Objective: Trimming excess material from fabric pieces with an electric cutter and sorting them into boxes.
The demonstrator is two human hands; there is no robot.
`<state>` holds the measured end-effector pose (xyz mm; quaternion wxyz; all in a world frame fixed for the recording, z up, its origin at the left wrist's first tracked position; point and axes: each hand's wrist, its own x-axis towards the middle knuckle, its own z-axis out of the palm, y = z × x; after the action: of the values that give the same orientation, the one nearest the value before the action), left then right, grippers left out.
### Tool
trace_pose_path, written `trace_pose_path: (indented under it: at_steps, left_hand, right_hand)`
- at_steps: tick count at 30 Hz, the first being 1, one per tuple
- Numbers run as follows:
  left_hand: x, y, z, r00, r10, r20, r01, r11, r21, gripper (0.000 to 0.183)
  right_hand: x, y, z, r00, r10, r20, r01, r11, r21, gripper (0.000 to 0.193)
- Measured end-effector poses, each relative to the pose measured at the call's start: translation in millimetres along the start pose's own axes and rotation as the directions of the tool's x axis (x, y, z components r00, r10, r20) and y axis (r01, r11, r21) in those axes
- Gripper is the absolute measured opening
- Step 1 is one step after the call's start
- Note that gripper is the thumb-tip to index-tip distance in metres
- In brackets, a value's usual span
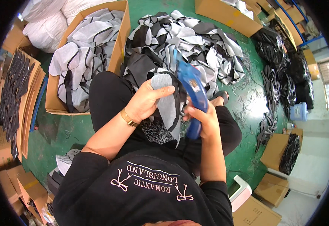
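Observation:
My left hand (145, 101) pinches a grey cloth piece (165, 103) with black edging, thumb on top, holding it up over my lap. Around a blue hand-held tool (191, 81), long and with a thick body, my right hand (209, 119) is closed. The tool stands slanted along the right edge of the cloth and is partly smeared by motion; its exact kind is hard to make out. Whether its tip touches the cloth cannot be seen. Below the cloth, thread clippings (155, 130) lie on my lap.
Beyond my hands a large heap of grey, white and black cloth pieces (179, 34) covers the green floor (243, 116). An open cardboard box (117, 56) of similar pieces stands left. Black plastic bags (271, 49), a light-blue bucket (299, 112) and flattened cardboard (40, 84) line the sides.

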<state>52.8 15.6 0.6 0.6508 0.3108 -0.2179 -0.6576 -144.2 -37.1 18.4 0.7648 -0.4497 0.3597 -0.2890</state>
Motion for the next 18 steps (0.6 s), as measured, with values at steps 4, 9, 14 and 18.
trace_pose_path:
  at_steps: [4, 9, 14, 18]
  left_hand:
    - [10.9, 9.7, -14.6, 0.999, -0.031, -0.01, 0.03, 0.999, -0.027, 0.032]
    - [15.5, 15.1, -16.0, 0.996, -0.059, 0.074, 0.067, 0.991, -0.118, 0.025]
    - [13.8, 16.8, -3.8, 0.989, -0.084, 0.125, 0.11, 0.969, -0.221, 0.027]
    - [14.0, 15.2, -7.4, 0.975, -0.094, 0.201, 0.139, 0.965, -0.222, 0.029]
  right_hand:
    - [-20.1, 14.9, -33.6, 0.992, 0.069, 0.103, -0.074, 0.996, 0.046, 0.042]
    - [-34.4, 24.7, -35.8, 0.957, 0.222, 0.188, -0.241, 0.967, 0.086, 0.042]
    - [-32.4, 24.1, -36.8, 0.93, 0.296, 0.22, -0.308, 0.951, 0.022, 0.039]
    - [-30.8, 26.7, -41.5, 0.924, 0.302, 0.236, -0.314, 0.949, 0.013, 0.038]
